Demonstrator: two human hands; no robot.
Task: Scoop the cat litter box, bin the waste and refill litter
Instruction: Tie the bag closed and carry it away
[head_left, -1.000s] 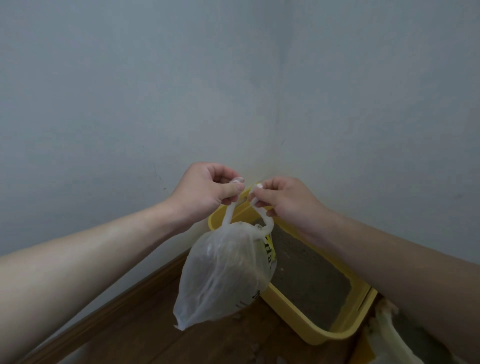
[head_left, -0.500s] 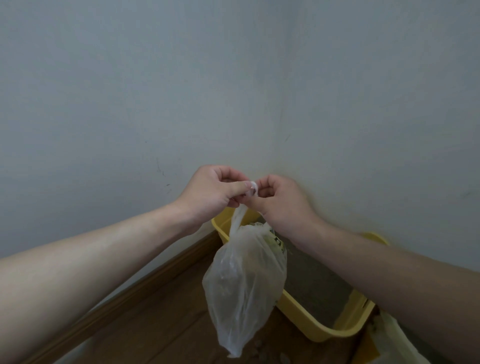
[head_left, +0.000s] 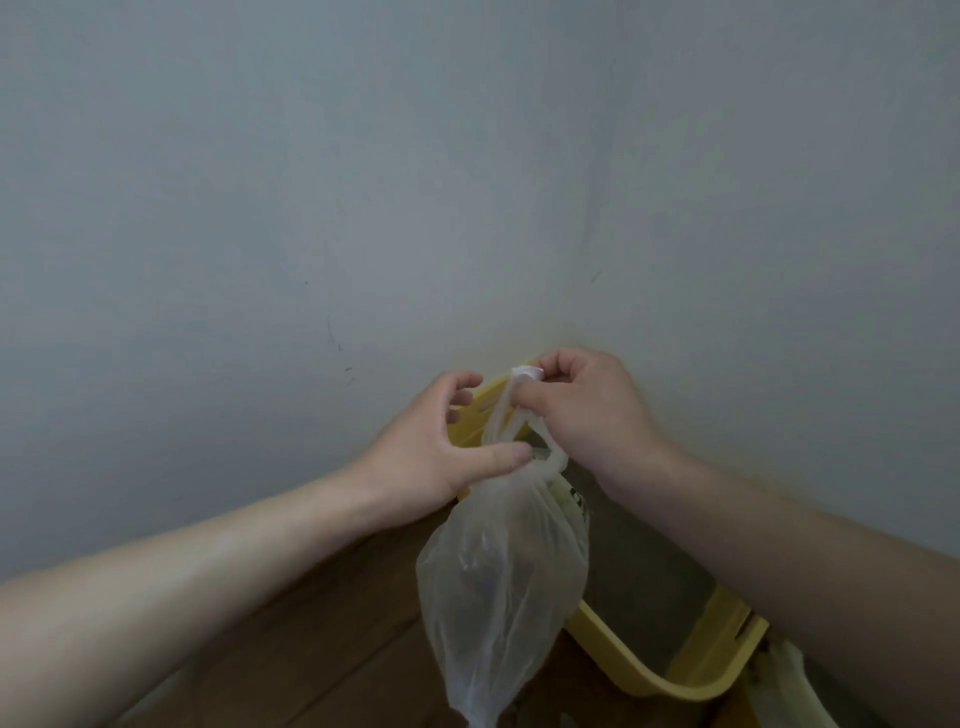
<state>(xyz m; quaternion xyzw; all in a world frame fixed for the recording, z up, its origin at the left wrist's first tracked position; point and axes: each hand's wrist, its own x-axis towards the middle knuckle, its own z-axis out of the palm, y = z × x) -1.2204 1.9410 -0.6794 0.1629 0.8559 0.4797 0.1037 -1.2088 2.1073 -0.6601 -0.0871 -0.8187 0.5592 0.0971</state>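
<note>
A thin translucent plastic waste bag (head_left: 501, 587) hangs in mid-air over the corner of the room, bulging with dark contents. My right hand (head_left: 582, 415) pinches both twisted handles together at the top. My left hand (head_left: 447, 447) sits lower, its thumb pressed against the bag's neck and its fingers curled apart beside the handles. Behind and under the bag stands the yellow litter box (head_left: 717, 649) with grey litter (head_left: 639, 582) inside, pushed into the wall corner.
Two pale walls meet just behind my hands. A wooden skirting board (head_left: 291, 597) runs along the left wall above the brown wood floor (head_left: 337, 670). A whitish bag (head_left: 800, 686) shows at the bottom right edge, beside the box.
The two handles, held apart a second ago, are now gathered in my right hand. My left hand has let go of its handle and dropped to the bag's neck. The bag hangs straighter.
</note>
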